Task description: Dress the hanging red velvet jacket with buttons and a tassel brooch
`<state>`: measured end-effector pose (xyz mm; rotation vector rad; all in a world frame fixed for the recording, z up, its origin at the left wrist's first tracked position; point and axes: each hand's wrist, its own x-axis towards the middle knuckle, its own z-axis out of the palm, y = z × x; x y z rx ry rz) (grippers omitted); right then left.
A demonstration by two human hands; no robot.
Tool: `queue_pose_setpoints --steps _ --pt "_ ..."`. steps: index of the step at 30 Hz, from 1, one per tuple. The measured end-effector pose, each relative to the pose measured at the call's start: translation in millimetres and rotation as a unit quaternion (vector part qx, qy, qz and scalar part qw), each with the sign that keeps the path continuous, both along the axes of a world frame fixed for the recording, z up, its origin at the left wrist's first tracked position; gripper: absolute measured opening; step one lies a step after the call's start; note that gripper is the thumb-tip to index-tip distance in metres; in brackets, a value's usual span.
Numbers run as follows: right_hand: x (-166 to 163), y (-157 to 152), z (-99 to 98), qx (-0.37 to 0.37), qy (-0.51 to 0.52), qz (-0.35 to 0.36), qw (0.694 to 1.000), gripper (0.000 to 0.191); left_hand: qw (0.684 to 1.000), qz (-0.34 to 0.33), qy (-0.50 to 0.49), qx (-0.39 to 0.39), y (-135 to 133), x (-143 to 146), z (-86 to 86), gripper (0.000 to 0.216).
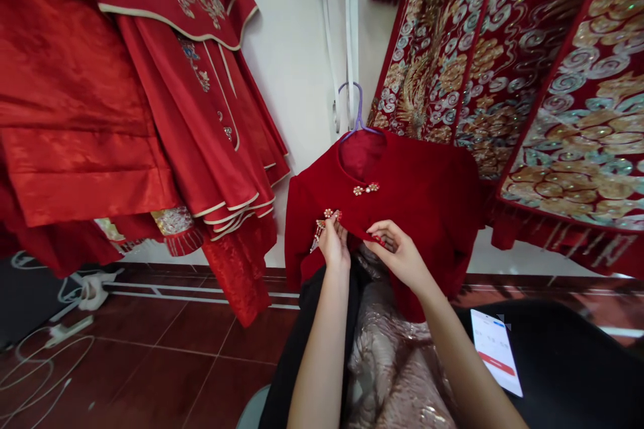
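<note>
1. My left hand (333, 244) pinches the red velvet jacket (412, 181) front edge beside the lower beaded frog button (329, 214).
2. My right hand (397, 255) pinches the adjoining edge.
3. The jacket hangs on a purple hanger (358, 114) against the wall, above my lap.

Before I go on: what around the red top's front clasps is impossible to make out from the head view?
- Left hand fingertips: lost against the clasp and red top.
- Right hand fingertips: hidden by a fold.
- Phone screen text: too small.
- Hanger mounting: unclear against the wall.
</note>
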<state>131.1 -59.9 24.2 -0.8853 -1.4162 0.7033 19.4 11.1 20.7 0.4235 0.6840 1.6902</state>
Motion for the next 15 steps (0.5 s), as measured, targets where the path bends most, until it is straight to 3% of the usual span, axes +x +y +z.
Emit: queue_pose_setpoints --steps 5,10,13,15 --pt "1.4 0.3 0.2 0.001 -0.001 0.0 1.0 0.023 1.0 0.009 -0.003 -0.008 -2.0 2.4 4.0 0.012" --pt "2.2 0.5 0.0 -0.001 -0.001 0.003 1.0 0.024 0.999 -0.028 -0.016 0.02 -6.3 -4.4 3.0 0.021" --pt "4.0 -4.0 4.6 -0.007 -0.014 0.01 1.0 0.024 0.997 -0.073 0.028 0.019 -6.7 -5.9 -0.5 0.039" --pt "6.6 -10.0 10.8 -0.016 -0.029 0.028 0.999 0.024 0.991 -0.079 0.1 0.039 -5.0 -3.7 1.8 0.036"
